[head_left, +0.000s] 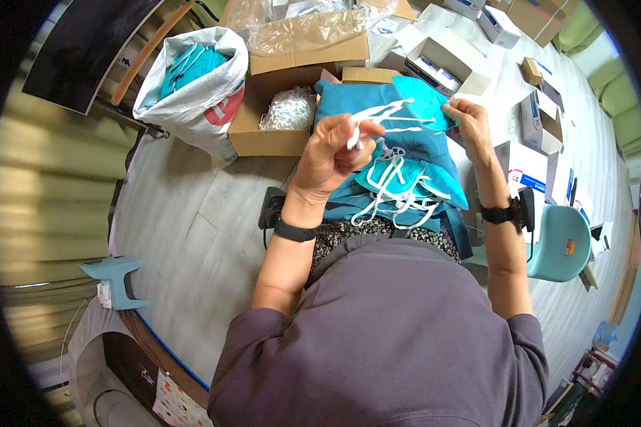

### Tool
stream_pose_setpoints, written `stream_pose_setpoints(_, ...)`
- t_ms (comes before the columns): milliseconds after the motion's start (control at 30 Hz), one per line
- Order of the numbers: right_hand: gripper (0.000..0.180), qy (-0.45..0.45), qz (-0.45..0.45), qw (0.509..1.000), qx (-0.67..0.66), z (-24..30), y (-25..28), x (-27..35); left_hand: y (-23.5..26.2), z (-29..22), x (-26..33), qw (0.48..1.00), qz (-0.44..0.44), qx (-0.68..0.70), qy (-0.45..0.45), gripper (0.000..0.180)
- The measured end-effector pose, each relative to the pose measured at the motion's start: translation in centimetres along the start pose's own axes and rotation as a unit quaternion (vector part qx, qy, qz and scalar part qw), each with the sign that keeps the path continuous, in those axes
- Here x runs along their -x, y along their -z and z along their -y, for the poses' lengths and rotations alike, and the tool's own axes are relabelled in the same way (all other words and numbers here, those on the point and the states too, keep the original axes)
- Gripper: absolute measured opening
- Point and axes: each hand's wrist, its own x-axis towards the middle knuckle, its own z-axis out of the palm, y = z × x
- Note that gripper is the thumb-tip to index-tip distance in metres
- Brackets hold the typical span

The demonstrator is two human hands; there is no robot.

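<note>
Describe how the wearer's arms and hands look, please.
The left hand and right hand are ungloved. Each wrist wears a black wristband with a boxy black device and a thin dark cable. Dark grey short sleeves leave the forearms bare.

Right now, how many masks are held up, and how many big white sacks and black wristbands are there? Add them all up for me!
Mask held up, in the right grip: 1
White sack: 1
Black wristbands: 2
Total: 4
</note>
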Motion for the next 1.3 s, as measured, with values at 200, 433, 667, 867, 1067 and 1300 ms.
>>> stream_pose_setpoints(200, 0.019, 0.167, -0.106, 0.935, 0.295, -3.9, 1.5, -0.7, 0.5, 3.2, -2.3, 0.988, -0.072, 0.07, 0.121, 0.044)
stream_pose_setpoints(433, 0.029, 0.112, 0.257, 0.96, 0.0, 5.1, -4.8, 5.8, 1.1, 5.0, -1.5, 0.972, -0.077, -0.106, 0.195, 0.032)
stream_pose_setpoints(667, 0.029, 0.089, 0.318, 0.943, 0.043, 5.7, -5.5, 6.4, 0.3, 4.4, -1.0, 0.951, -0.078, -0.257, 0.156, 0.02)
stream_pose_setpoints(867, 0.031, 0.189, 0.177, 0.956, 0.136, 2.6, -4.5, 3.8, 0.1, 6.2, -1.6, 0.953, -0.15, -0.168, 0.203, 0.028)
stream_pose_setpoints(1067, 0.035, 0.298, -0.045, 0.913, 0.275, -2.3, -3.4, -0.6, 0.5, 8.6, -0.1, 0.939, -0.191, -0.088, 0.272, 0.028)
stream_pose_setpoints(1300, 0.037, 0.219, -0.081, 0.929, 0.287, -3.6, -4.1, -2.8, -0.6, 7.4, 2.5, 0.929, -0.206, -0.103, 0.291, 0.028)
